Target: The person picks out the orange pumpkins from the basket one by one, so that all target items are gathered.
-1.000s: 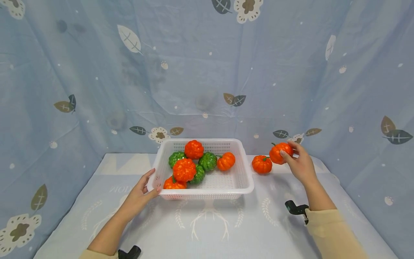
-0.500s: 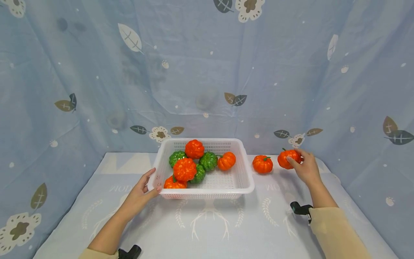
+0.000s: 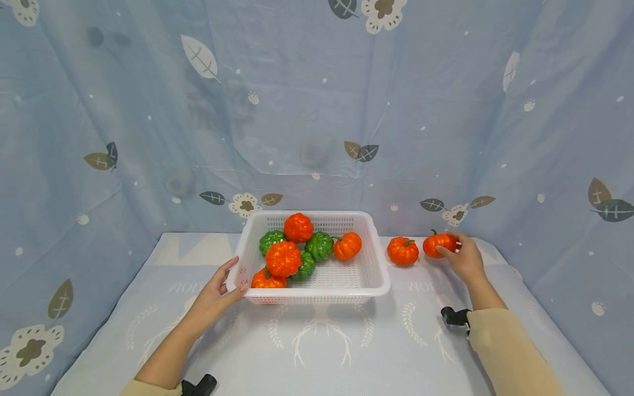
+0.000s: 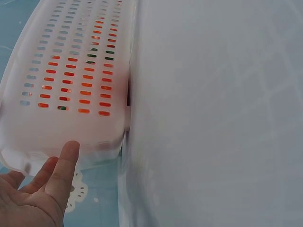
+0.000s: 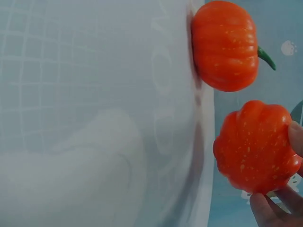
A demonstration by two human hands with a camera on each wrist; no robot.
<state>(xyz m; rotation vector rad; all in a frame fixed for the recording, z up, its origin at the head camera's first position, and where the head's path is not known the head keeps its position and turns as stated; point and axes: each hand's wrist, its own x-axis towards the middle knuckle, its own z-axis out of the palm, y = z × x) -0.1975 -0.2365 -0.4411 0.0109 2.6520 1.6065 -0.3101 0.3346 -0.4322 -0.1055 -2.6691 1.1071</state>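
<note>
My right hand (image 3: 465,258) holds an orange toy pumpkin (image 3: 438,245) with a green stem, thumb on one side and fingers on the other. In the right wrist view this pumpkin (image 5: 255,149) appears low over the tabletop; whether it touches cannot be told. Just left of it, a second orange pumpkin (image 3: 403,252) rests on the table. My left hand (image 3: 213,297) grips the near left corner of a white perforated plastic basket (image 3: 317,293). Inside lie several orange pumpkins (image 3: 283,259) and three green ones (image 3: 319,246), mostly in its left half.
A pale printed cloth covers the table (image 3: 322,352). Close behind the basket hangs a blue patterned curtain (image 3: 317,110), which also runs along both sides. A black wrist mount (image 3: 454,316) sits at the right sleeve, another (image 3: 199,385) at the left.
My right hand has carried its pumpkin right and down, away from the pumpkin on the table, then slightly back left. The left hand and basket have stayed put.
</note>
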